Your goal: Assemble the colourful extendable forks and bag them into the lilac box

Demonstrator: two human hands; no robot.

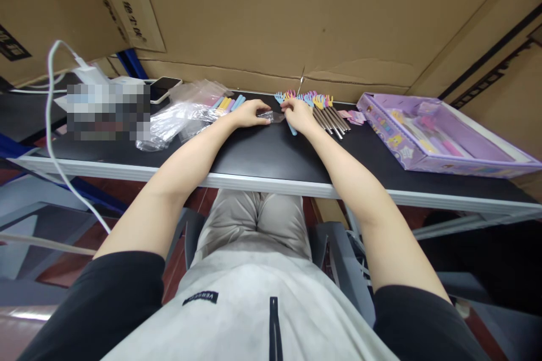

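My left hand (pixel 249 113) lies on the black table (pixel 271 152), its fingers closed on the left end of a small clear plastic sleeve (pixel 273 117). My right hand (pixel 298 114) pinches the sleeve's right end together with a light blue stick (pixel 292 128) that pokes out below the fingers. Just right of that hand lies a row of several small forks with pastel heads and metal handles (pixel 326 113).
A heap of clear plastic bags (pixel 182 113) and a few pastel sticks (pixel 228 103) lie at the left. A phone (pixel 164 88), a white charger and cable (pixel 51 101) are further left. A purple gift box (pixel 440 135) sits at the right. Cardboard walls (pixel 296 17) stand behind.
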